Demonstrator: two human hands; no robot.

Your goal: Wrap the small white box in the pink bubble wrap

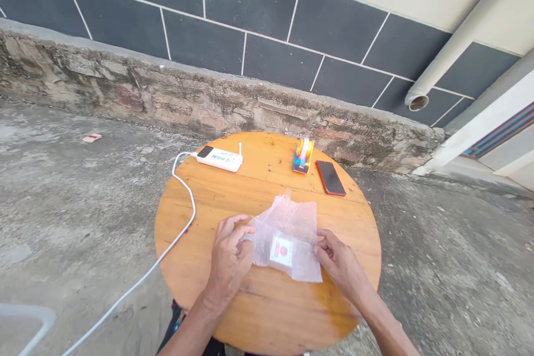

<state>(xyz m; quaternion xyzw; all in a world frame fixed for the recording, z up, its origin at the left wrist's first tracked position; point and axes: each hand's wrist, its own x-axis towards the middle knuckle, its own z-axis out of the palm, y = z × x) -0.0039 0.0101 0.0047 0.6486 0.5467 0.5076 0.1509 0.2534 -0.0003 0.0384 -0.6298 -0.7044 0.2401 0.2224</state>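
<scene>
A sheet of pinkish, see-through bubble wrap (pixel 298 214) lies spread on the round wooden table (pixel 183 256). On its lower middle sits a small white box (pixel 281 250) with red print, and a layer of the wrap seems to cover it. My left hand (pixel 231 256) has its fingers curled at the left edge of the wrap, thumb and forefinger closed on it. At the opposite edge, my right hand (pixel 340 261) pinches the wrap between thumb and fingers. Parts of both hands' fingertips are hard to make out.
Toward the table's far side are a white power strip (pixel 219 159) with a white cable (pixel 192 200), an orange and blue tape dispenser (pixel 303 156) and a red-edged phone (pixel 331 178). Beyond stands a tiled wall (pixel 250 5) with a drainpipe (pixel 450 39).
</scene>
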